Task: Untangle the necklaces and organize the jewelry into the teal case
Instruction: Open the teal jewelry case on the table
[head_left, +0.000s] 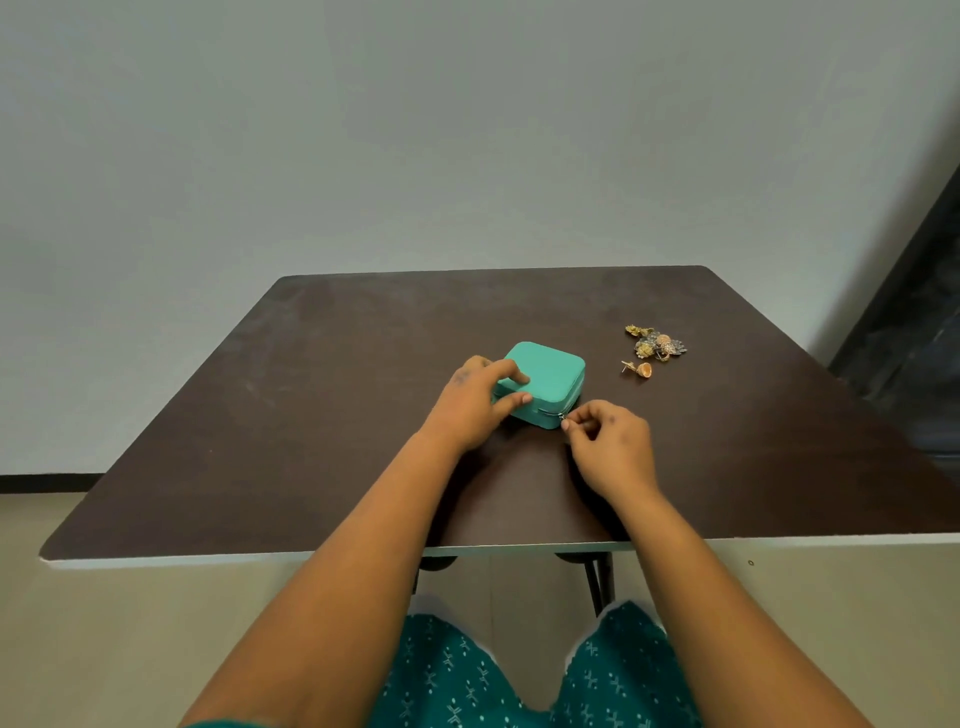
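The teal case (553, 375) sits zipped closed near the middle of the dark brown table (322, 395). My left hand (475, 402) grips the case's left side, thumb on the front wall and fingers on the lid. My right hand (610, 444) pinches the small metal zipper pull (561, 416) at the case's front right corner. A tangled pile of gold and silver jewelry (655, 344) lies to the right of the case, farther back. One small gold earring (638, 369) lies apart, just in front of the pile.
The table's near edge (260, 560) is pale and runs across the view. A grey wall stands behind the table. A dark panel (914, 332) leans at the far right. My lap in teal patterned cloth (519, 675) is below the table.
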